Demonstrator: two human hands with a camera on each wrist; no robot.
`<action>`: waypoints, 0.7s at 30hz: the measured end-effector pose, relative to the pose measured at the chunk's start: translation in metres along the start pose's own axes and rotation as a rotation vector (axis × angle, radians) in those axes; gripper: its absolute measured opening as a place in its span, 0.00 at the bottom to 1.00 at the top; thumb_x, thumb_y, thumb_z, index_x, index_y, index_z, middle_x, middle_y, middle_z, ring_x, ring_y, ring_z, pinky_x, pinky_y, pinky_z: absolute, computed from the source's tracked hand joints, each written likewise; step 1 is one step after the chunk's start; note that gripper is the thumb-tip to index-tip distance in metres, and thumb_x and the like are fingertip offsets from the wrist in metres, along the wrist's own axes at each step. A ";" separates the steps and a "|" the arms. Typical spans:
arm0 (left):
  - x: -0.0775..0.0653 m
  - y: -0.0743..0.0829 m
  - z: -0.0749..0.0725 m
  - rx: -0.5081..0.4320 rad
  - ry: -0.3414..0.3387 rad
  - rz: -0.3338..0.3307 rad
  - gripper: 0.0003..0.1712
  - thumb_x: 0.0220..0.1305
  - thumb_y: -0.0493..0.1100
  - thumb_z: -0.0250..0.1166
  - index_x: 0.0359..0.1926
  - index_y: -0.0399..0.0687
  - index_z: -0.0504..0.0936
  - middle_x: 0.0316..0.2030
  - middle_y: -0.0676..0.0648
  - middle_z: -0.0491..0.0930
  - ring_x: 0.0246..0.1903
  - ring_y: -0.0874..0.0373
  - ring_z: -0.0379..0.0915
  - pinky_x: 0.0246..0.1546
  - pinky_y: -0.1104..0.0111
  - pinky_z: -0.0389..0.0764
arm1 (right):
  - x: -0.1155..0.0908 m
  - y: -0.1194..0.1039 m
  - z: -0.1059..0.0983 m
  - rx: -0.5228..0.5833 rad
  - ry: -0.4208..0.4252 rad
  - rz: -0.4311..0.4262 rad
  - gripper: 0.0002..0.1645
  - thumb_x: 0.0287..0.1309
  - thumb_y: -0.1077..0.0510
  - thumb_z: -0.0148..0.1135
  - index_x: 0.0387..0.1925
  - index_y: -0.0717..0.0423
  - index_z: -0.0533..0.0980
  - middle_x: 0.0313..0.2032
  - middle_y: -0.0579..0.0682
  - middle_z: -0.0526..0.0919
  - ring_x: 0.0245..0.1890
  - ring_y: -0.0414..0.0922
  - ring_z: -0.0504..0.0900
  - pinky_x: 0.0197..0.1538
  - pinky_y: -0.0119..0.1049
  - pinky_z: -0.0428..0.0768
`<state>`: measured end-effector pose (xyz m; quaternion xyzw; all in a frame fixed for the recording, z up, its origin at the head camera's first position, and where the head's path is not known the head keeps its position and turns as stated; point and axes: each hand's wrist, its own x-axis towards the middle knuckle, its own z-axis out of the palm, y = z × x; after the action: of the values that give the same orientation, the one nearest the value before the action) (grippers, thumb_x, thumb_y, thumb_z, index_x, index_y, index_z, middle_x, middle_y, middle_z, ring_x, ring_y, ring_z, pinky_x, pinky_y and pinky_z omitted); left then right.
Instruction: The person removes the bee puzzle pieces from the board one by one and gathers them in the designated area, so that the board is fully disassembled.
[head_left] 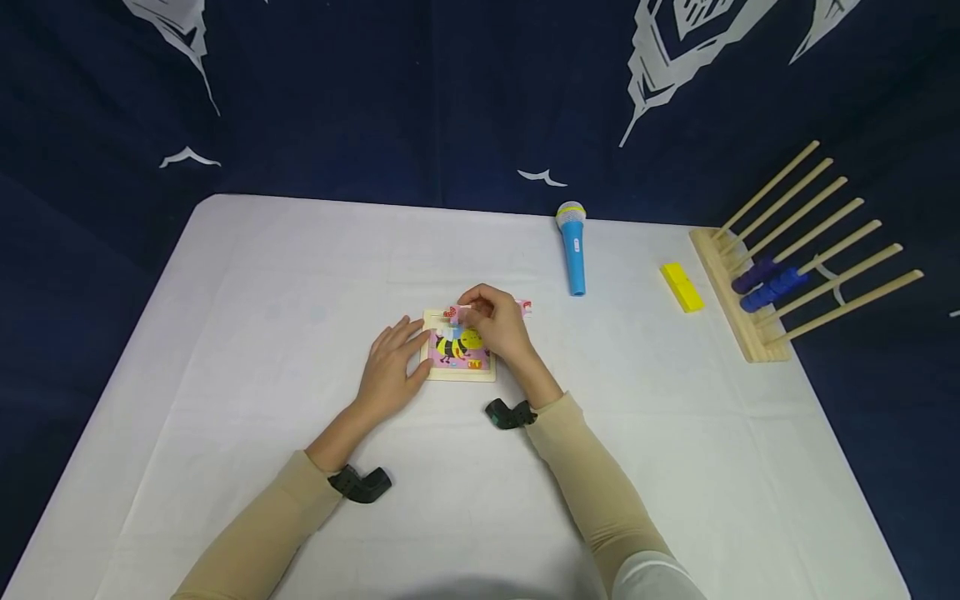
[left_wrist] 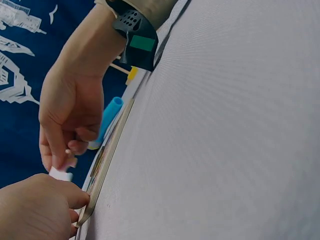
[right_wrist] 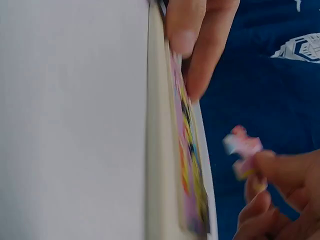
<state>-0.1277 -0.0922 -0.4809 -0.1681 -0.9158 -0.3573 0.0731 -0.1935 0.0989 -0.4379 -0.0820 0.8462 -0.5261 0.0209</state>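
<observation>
A small wooden jigsaw board lies on the table, its tray showing a yellow-and-black bee picture on pink. Along the top of the tray, bare wood shows. My left hand rests at the board's left side, fingers stretched out, with thumb and forefinger touching the frame. Above the board's upper edge, my right hand pinches a pink jigsaw piece between thumb and fingertips. That piece is raised off the board, and its pale underside shows in the left wrist view. Another pink piece shows just beyond the right hand, partly covered.
A blue toy microphone lies toward the back edge of the white table. Farther right are a yellow block and a wooden peg rack with dark blue and purple pieces on its rods. A dark patterned cloth hangs behind.
</observation>
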 end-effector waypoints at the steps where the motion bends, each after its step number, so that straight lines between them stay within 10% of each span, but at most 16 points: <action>1: 0.000 0.000 0.000 -0.001 0.001 -0.001 0.26 0.62 0.40 0.65 0.60 0.33 0.76 0.66 0.36 0.69 0.72 0.41 0.56 0.73 0.47 0.52 | 0.000 -0.003 -0.002 0.023 0.008 0.011 0.04 0.60 0.67 0.62 0.37 0.59 0.81 0.29 0.51 0.77 0.26 0.42 0.71 0.29 0.27 0.72; 21: -0.001 0.002 0.001 -0.016 0.004 -0.014 0.26 0.62 0.38 0.65 0.60 0.32 0.76 0.66 0.36 0.69 0.72 0.41 0.54 0.73 0.48 0.50 | -0.008 0.028 -0.108 0.038 0.182 0.276 0.12 0.61 0.64 0.62 0.45 0.68 0.79 0.29 0.46 0.76 0.27 0.39 0.72 0.30 0.28 0.74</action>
<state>-0.1265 -0.0900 -0.4808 -0.1616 -0.9139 -0.3656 0.0710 -0.2024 0.2077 -0.4152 0.0835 0.8376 -0.5396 0.0177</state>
